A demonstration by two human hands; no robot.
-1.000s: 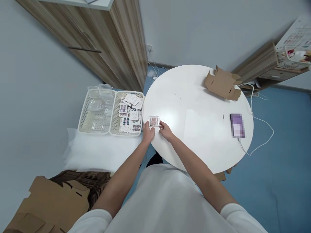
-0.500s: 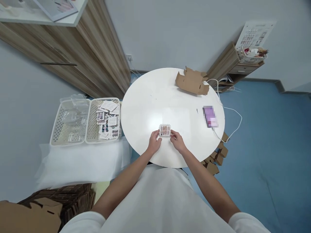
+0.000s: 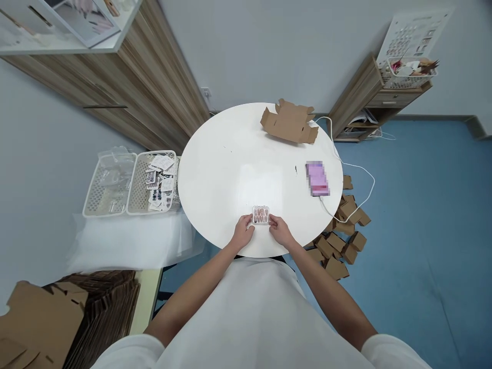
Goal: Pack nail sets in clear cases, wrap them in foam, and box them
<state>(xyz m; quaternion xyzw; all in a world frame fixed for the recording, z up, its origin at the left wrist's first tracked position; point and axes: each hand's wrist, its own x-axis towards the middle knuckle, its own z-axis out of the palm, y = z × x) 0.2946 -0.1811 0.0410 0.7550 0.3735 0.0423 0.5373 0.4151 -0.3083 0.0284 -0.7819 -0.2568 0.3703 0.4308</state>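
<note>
Near the front edge of the round white table [image 3: 207,169], a small clear plastic case of press-on nails [image 3: 261,215] sits between my hands. Rows of pinkish, glossy nails show through it. My left hand [image 3: 242,231] grips its left side with the fingertips, thumb pointing inward. On the opposite side, my right hand [image 3: 281,230] holds the case's right edge between bent fingers and thumb. Whether the case rests on the tabletop or is raised slightly, I cannot tell.
An unfolded cardboard box [image 3: 290,123] lies at the table's back. Right of it are a blurred purple phone [image 3: 317,178] and a white cable [image 3: 361,166]. Left stand a basket of nail cards [image 3: 132,197] and one of clear plastic cases [image 3: 90,197]. Small cardboard boxes [image 3: 336,269] litter the floor.
My view has shifted, so the table and baskets appear further left. Both hands keep hold of the case, which now sits slightly lower in view, closer to my body.
</note>
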